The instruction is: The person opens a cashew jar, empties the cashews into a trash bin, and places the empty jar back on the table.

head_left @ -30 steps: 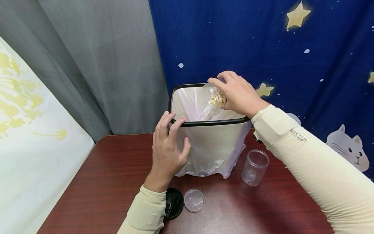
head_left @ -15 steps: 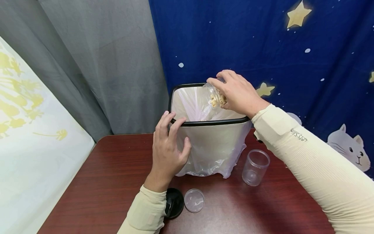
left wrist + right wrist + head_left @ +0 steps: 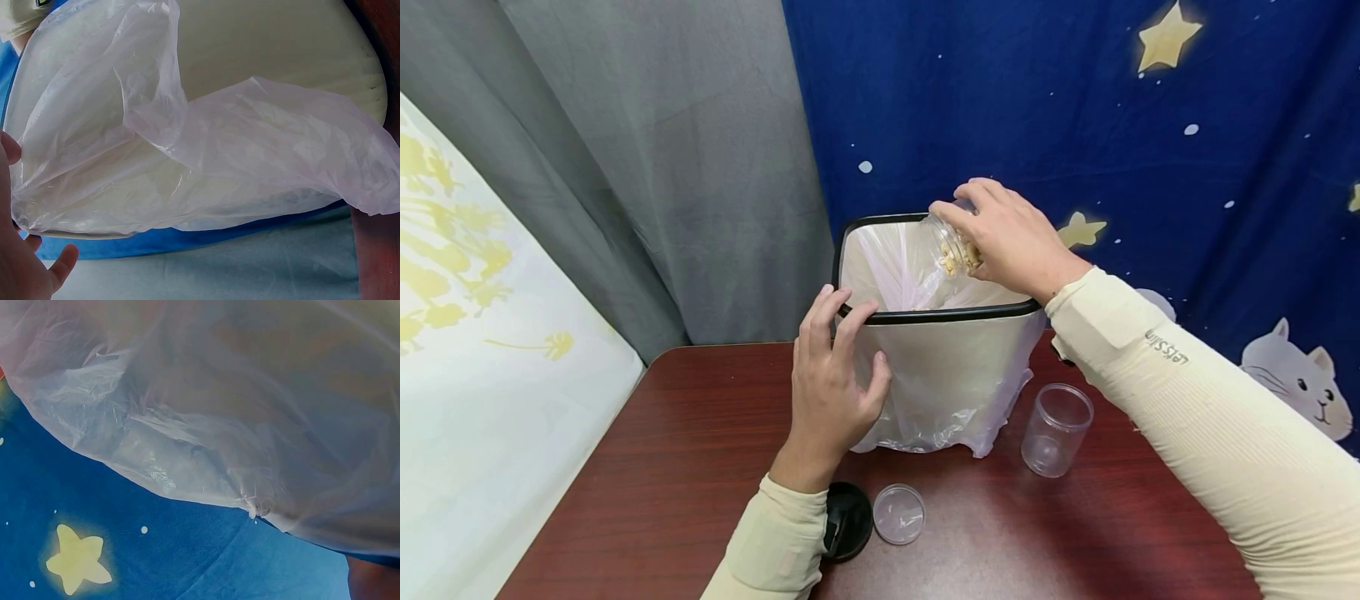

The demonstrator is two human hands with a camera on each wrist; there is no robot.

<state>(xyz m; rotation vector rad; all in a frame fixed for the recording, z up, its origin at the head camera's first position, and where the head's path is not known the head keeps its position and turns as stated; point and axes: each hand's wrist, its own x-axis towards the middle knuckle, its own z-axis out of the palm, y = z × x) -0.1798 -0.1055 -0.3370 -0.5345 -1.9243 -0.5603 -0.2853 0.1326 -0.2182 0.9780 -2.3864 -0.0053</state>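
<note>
My right hand (image 3: pixel 1011 237) grips a clear plastic jar (image 3: pixel 951 237) tilted on its side over the right part of a trash can (image 3: pixel 958 367), its mouth toward the inside. Small pale yellow pieces (image 3: pixel 951 262), curved and too small to name, lie in the jar. My left hand (image 3: pixel 835 383) holds the can's front left corner, fingers hooked over the black rim (image 3: pixel 947 316) and thumb by the front wall. A thin translucent bag (image 3: pixel 895 267) lines the can and hangs down outside; the left wrist view shows its loose folds (image 3: pixel 262 137). The can's bottom is hidden.
Right of the can stands an uncapped clear jar (image 3: pixel 1056 432). A clear lid (image 3: pixel 898 514) and a black lid-like disc (image 3: pixel 847 522), partly behind my left sleeve, lie on the red-brown table (image 3: pixel 700 467). Grey and blue curtains (image 3: pixel 880 100) hang behind.
Fewer pale pieces show in the tilted jar than a second ago. My right hand has shifted very slightly left and up. The left hand and the trash can stay put.
</note>
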